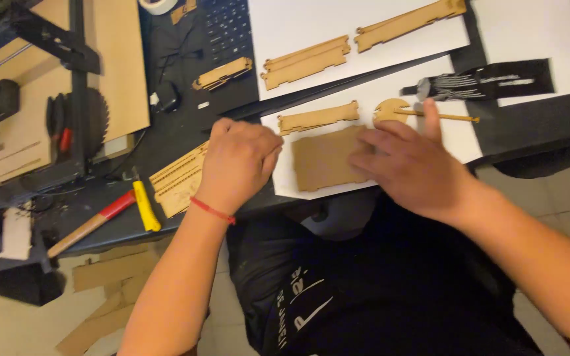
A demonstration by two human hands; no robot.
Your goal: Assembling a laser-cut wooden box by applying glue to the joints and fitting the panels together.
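The flat brown rectangular cardboard panel (324, 159) is pressed by the spread right hand (409, 165); the left hand (237, 163) is curled shut beside it. The panel could be creased by uneven pressure.

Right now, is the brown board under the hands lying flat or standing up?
Lying flat. The brown board rests on the white sheet, with the right hand pressed on its edge and the left hand beside it.

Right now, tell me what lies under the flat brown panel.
The flat brown panel rests on a white sheet. The right hand covers its right edge; beneath the sheet is hidden.
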